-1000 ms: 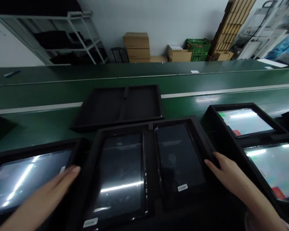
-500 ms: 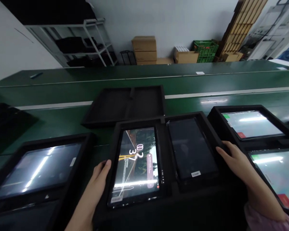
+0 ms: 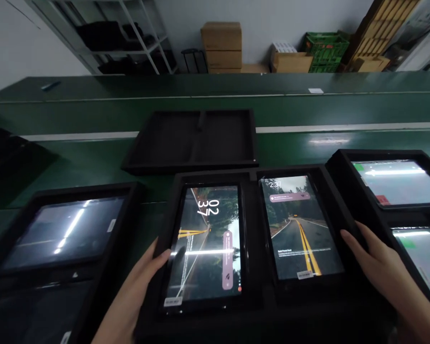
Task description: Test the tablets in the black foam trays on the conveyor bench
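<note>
In the head view, a black tray (image 3: 251, 239) lies in front of me with two tablets side by side in its compartments. My left hand (image 3: 139, 277) grips the tray's left side, its thumb over the rim by the left tablet (image 3: 209, 253). On the opposite side, my right hand (image 3: 374, 260) is closed around the right rim, thumb on top and the other fingers partly hidden. Both screens glow with a road picture and the time; the left picture is turned sideways, while the right tablet (image 3: 295, 224) shows it upright. Each has a small white label near its lower edge.
An unfilled black tray (image 3: 225, 136) sits behind mine on the green bench (image 3: 290, 112). To the left is another tray with dark tablets (image 3: 68, 234); to the right, one with bright-screened tablets (image 3: 390, 181). Cardboard boxes (image 3: 222, 48) and green crates (image 3: 326, 48) stand beyond.
The right tablet's screen was dark and is now lit with the road picture. My left thumb has come further over the tray's rim. The whole view has tilted down slightly.
</note>
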Tool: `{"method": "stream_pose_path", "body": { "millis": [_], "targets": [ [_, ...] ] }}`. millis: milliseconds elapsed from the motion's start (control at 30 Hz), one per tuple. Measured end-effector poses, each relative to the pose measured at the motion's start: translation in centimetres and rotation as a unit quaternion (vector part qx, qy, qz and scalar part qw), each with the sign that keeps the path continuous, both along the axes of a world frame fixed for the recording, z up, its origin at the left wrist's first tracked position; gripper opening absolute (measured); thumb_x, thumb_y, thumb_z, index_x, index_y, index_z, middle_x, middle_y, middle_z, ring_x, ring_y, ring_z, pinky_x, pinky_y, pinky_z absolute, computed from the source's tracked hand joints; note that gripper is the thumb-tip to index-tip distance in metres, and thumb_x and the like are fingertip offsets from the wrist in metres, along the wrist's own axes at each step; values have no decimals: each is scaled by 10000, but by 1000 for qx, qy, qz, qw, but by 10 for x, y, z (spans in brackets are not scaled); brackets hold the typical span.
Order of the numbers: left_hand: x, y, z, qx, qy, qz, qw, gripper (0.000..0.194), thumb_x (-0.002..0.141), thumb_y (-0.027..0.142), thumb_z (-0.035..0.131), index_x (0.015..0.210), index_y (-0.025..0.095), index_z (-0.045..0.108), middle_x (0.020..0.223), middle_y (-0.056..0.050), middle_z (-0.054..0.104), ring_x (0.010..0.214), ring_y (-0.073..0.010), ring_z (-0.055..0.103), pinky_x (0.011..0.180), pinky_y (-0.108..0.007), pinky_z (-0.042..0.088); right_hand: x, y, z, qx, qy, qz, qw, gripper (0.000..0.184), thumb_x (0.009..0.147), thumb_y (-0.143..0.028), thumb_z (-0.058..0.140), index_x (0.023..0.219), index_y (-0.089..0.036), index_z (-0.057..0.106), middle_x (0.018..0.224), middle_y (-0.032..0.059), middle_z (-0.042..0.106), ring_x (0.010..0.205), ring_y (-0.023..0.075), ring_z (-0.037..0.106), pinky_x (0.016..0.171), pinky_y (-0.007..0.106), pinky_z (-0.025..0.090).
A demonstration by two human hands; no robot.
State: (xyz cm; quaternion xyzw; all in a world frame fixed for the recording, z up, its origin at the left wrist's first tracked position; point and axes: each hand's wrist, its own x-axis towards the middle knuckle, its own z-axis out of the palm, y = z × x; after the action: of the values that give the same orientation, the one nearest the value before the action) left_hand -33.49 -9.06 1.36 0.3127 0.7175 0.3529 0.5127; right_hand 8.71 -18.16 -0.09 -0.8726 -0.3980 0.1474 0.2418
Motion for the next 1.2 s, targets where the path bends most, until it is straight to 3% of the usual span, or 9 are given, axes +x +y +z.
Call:
{"method": "stream_pose_path", "body": {
  "millis": [100, 200, 433, 600, 667, 767, 900, 1000, 1200],
  "targets": [
    [-6, 15, 8, 48, 60, -139, 987, 829, 830, 543, 755, 1580, 277, 522, 1643, -67, 541, 1543, -344, 453, 1269, -433, 379, -15, 11, 12, 130, -92, 121, 980, 629, 955, -639, 514, 1404, -220, 652, 1471, 145, 659, 1433, 401, 567, 1158, 613, 511],
    [-8, 38, 17, 64, 130, -242, 959, 1040, 808, 596, 730, 1689, 233, 314, 1762, -92, 327, 1616, -362, 300, 1303, -491, 283, -30, 19, 20, 207, -120, 241, 941, 340, 1041, -432, 545, 1298, -306, 729, 1530, 52, 620, 1563, 338, 419, 1262, 608, 413],
    [-4, 52, 20, 59, 117, -230, 964, 1036, 847, 562, 649, 1724, 237, 205, 1795, -31, 201, 1656, -306, 150, 1330, -420, 212, -31, 18, 9, 233, -156, 408, 869, 277, 1046, -300, 562, 1090, -309, 836, 1650, -27, 495, 1612, 385, 310, 1219, 576, 476],
    [-6, 48, 14, 50, 54, -168, 983, 936, 827, 485, 658, 1664, 201, 349, 1748, -49, 375, 1619, -271, 323, 1315, -366, 271, -27, 25, -1, 211, -193, 350, 892, 347, 1062, -315, 541, 1360, -299, 719, 1751, 15, 328, 1640, 431, 207, 1284, 685, 321],
    [-6, 51, 10, 53, 80, -174, 980, 928, 817, 516, 679, 1641, 208, 383, 1728, -74, 415, 1601, -304, 359, 1310, -407, 301, -27, 25, 0, 222, -199, 326, 897, 445, 1066, -322, 540, 1507, -306, 601, 1763, 41, 298, 1645, 429, 185, 1297, 701, 270],
    [0, 58, 5, 49, 154, -209, 964, 991, 802, 624, 697, 1644, 222, 362, 1660, -148, 501, 1512, -396, 485, 1265, -546, 376, -28, 24, 6, 240, -190, 309, 901, 449, 1075, -335, 540, 1522, -316, 574, 1723, 59, 378, 1633, 397, 246, 1281, 667, 319],
    [14, 58, 8, 56, 317, -241, 916, 1414, 617, 769, 789, 1715, 155, 142, 1771, -259, 207, 1597, -520, 265, 1249, -703, 295, -28, 22, 8, 249, -178, 295, 905, 323, 1071, -331, 567, 1365, -269, 685, 1628, 95, 511, 1585, 363, 368, 1230, 587, 421],
    [17, 55, 11, 93, 326, -247, 908, 1466, 624, 798, 767, 1725, 159, 40, 1804, -229, 72, 1643, -481, 135, 1282, -688, 220, -28, 21, 8, 261, -166, 295, 904, 279, 1065, -316, 585, 1305, -255, 714, 1584, 95, 560, 1557, 336, 422, 1195, 537, 466],
    [3, 44, 1, 77, 172, -152, 970, 1065, 906, 611, 651, 1732, 273, 70, 1787, -94, 276, 1642, -323, 249, 1329, -509, 242, -27, 19, 11, 281, -131, 315, 897, 249, 1061, -218, 575, 1214, -282, 762, 1566, 39, 584, 1529, 284, 465, 1160, 465, 494]
  ]
}}
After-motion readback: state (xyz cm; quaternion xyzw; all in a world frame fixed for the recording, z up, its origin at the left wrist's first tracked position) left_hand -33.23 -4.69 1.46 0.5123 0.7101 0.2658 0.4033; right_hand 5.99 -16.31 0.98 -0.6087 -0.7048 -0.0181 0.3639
